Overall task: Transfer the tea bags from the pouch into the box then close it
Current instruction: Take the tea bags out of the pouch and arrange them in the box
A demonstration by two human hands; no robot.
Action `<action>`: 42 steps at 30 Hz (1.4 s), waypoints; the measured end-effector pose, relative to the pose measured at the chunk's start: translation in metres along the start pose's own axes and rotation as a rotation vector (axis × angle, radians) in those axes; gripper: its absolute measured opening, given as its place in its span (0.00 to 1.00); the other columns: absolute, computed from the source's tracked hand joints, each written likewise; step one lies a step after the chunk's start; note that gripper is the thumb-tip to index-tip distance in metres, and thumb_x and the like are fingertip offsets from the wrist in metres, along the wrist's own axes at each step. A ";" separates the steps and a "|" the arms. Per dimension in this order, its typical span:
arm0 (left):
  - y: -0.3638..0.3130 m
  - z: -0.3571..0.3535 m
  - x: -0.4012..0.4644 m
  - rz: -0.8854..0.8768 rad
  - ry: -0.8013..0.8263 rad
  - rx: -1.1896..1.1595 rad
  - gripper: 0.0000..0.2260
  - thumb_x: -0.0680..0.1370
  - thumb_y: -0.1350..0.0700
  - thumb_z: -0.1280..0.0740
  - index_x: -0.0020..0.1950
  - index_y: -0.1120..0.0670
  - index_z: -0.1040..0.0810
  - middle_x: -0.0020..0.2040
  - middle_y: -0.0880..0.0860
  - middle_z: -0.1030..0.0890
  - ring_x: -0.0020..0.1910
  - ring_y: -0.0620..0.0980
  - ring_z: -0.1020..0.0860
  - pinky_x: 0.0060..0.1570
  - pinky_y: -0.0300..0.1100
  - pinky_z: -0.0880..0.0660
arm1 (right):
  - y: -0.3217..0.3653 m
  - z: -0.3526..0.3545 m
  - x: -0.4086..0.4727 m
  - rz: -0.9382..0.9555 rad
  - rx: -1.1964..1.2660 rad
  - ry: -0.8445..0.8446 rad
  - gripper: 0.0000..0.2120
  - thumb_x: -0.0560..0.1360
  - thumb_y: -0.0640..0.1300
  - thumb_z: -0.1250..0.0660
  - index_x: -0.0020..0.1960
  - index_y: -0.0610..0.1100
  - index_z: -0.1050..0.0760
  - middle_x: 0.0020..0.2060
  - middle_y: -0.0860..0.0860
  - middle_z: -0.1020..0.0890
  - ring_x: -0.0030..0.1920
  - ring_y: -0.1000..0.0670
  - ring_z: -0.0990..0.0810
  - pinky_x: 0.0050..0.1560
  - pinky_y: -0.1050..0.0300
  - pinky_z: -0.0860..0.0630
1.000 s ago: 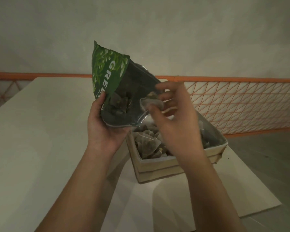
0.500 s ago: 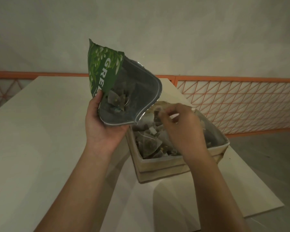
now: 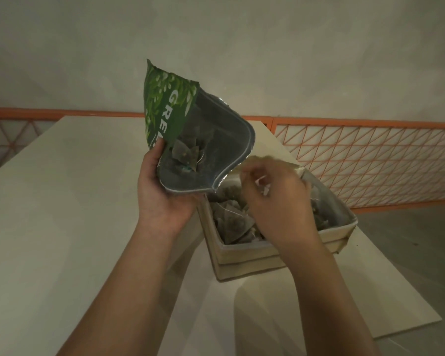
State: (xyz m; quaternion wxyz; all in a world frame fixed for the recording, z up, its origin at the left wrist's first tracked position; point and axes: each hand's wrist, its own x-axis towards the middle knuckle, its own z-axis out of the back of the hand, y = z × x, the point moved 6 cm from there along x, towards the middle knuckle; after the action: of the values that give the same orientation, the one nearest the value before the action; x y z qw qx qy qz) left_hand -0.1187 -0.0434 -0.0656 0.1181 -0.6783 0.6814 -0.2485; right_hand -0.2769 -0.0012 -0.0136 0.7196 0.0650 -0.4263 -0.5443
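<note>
the left hand grips the green foil pouch, mouth tilted toward the right hand. the right hand, blurred, hovers over the open beige cardboard box on the worktop; its grasp cannot be determined. remaining tea bags lie up-left of it.

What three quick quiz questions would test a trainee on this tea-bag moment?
1. True or false: the green pouch is empty.
2. Which hand holds the pouch? A) left hand B) right hand
3. Fill in: the right hand hovers over the open ____.

Key:
1. False: a few tea bags in the pouch still show.
2. A
3. box, which already holds a pile of tea bags.
</note>
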 end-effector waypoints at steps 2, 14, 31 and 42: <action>0.001 -0.001 -0.001 -0.002 0.002 0.009 0.28 0.80 0.44 0.41 0.79 0.54 0.35 0.77 0.57 0.32 0.73 0.58 0.30 0.63 0.52 0.25 | 0.017 0.008 0.003 0.105 0.152 -0.159 0.05 0.75 0.43 0.33 0.49 0.50 0.22 0.42 0.57 0.22 0.45 0.54 0.24 0.52 0.48 0.27; 0.000 0.001 -0.005 -0.023 -0.062 0.030 0.27 0.80 0.45 0.40 0.76 0.55 0.31 0.77 0.56 0.32 0.76 0.55 0.32 0.75 0.50 0.38 | 0.063 -0.065 0.041 0.281 -0.520 0.188 0.16 0.80 0.53 0.42 0.63 0.49 0.23 0.64 0.47 0.29 0.64 0.44 0.34 0.63 0.48 0.38; -0.002 -0.007 -0.003 -0.009 -0.002 0.044 0.28 0.82 0.45 0.44 0.79 0.57 0.36 0.75 0.59 0.31 0.68 0.57 0.28 0.62 0.49 0.25 | 0.035 -0.008 0.023 0.145 0.328 -0.024 0.17 0.72 0.35 0.30 0.56 0.51 0.24 0.44 0.56 0.22 0.45 0.53 0.25 0.42 0.65 0.28; -0.002 0.007 0.002 -0.010 -0.018 0.012 0.25 0.83 0.44 0.44 0.79 0.52 0.36 0.77 0.57 0.32 0.77 0.60 0.35 0.74 0.58 0.38 | -0.012 0.030 0.014 -0.066 0.581 -0.227 0.11 0.78 0.37 0.33 0.57 0.48 0.25 0.51 0.47 0.21 0.44 0.49 0.19 0.40 0.64 0.23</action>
State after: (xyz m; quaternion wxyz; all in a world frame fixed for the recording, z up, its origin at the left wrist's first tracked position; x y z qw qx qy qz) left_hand -0.1140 -0.0463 -0.0701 0.1268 -0.6832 0.6754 -0.2469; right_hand -0.3053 -0.0072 0.0061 0.6005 0.2206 -0.6395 -0.4265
